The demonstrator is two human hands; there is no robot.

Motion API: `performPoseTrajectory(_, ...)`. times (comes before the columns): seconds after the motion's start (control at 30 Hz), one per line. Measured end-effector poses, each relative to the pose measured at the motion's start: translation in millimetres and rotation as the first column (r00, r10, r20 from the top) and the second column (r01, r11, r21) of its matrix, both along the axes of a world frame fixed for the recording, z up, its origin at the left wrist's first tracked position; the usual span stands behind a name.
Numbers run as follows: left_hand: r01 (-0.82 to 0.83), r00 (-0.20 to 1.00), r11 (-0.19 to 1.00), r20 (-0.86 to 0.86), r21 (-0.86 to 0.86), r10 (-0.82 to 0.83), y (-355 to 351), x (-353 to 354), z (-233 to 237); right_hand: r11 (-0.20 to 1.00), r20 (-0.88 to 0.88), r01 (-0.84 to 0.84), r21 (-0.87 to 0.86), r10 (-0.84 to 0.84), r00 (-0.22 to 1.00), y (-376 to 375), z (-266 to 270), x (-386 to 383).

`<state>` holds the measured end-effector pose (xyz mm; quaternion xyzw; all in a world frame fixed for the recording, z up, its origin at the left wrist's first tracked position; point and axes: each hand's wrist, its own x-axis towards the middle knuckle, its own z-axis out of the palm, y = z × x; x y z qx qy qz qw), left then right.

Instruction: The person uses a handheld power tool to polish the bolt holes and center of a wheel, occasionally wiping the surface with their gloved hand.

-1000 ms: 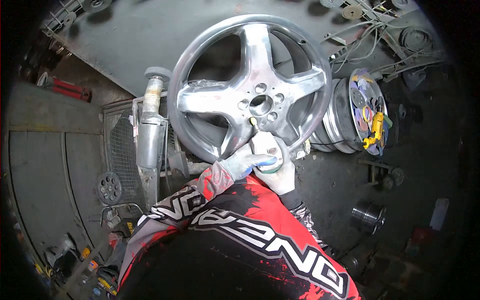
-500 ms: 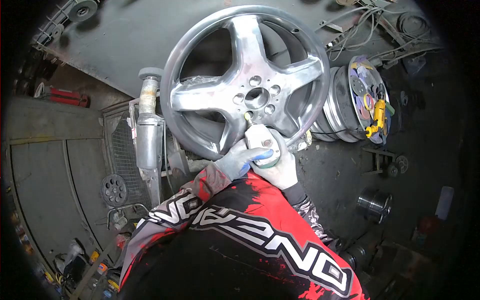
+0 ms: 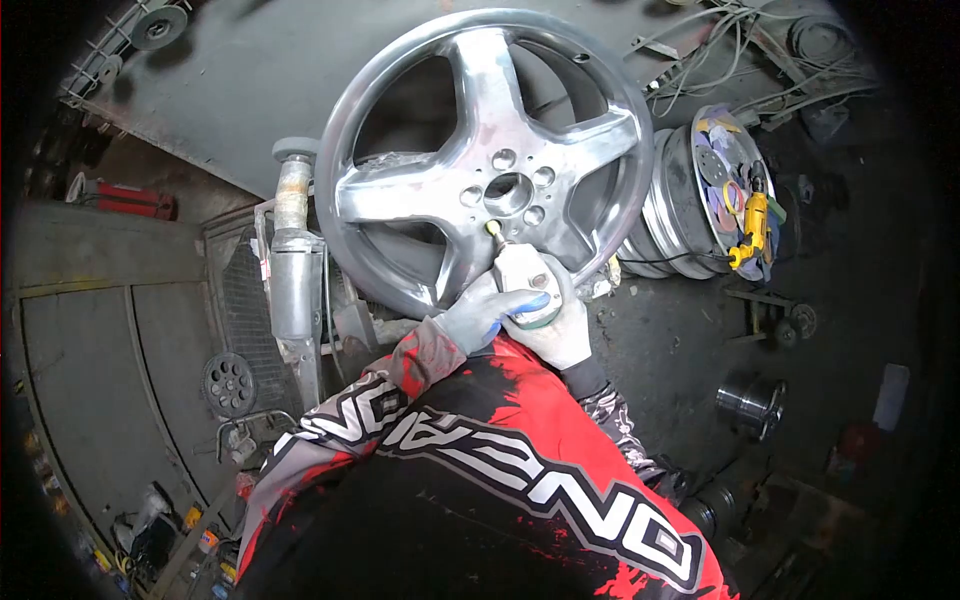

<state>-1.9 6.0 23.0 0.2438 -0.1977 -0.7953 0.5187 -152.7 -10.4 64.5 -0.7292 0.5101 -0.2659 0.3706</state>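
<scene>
A bare-metal alloy wheel (image 3: 490, 130) with five spokes faces me, its bolt holes ringing the centre bore. Both gloved hands are wrapped round a white die grinder (image 3: 522, 272), a hand-held power tool with a small yellowish tip (image 3: 492, 228). That tip sits at the lower-left bolt hole of the wheel. My left hand (image 3: 485, 312), in a grey glove with blue fingertips, closes on the tool's left side. From the right and below, my right hand (image 3: 562, 335) in a whitish glove grips the same body. Its fingers are partly hidden behind the tool.
A metal stand with a thick cylinder (image 3: 297, 285) rises left of the wheel. To the right, stacked rims (image 3: 672, 200) carry sanding discs (image 3: 718, 165) and a yellow power tool (image 3: 752, 232). Another rim (image 3: 750, 408) lies lower right. Cables (image 3: 730, 50) hang at upper right.
The wheel, hands and surroundings have shifted slightly left in view. Both hands keep their grip on the die grinder, and its tip stays at the same bolt hole.
</scene>
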Motion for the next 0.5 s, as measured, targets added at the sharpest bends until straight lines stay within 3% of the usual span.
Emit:
performPoseTrajectory(0.23,-0.016,0.999,1.0,0.051,-0.017,0.017,1.8,1.6,0.4,0.999,-0.034,0.014,0.049,-0.013,0.999,4.3,-2.5,0.4)
performPoseTrajectory(0.33,0.018,1.0,0.999,0.022,0.042,-0.019,-1.0,5.1,-2.2,1.0,0.044,0.026,-0.007,-0.026,0.999,4.4,-7.7,1.9)
performPoseTrajectory(0.5,0.009,1.0,1.0,-0.018,-0.002,-0.009,-0.1,7.5,-13.9,1.0,-0.042,0.018,0.012,-0.018,0.999,3.5,-3.7,5.7)
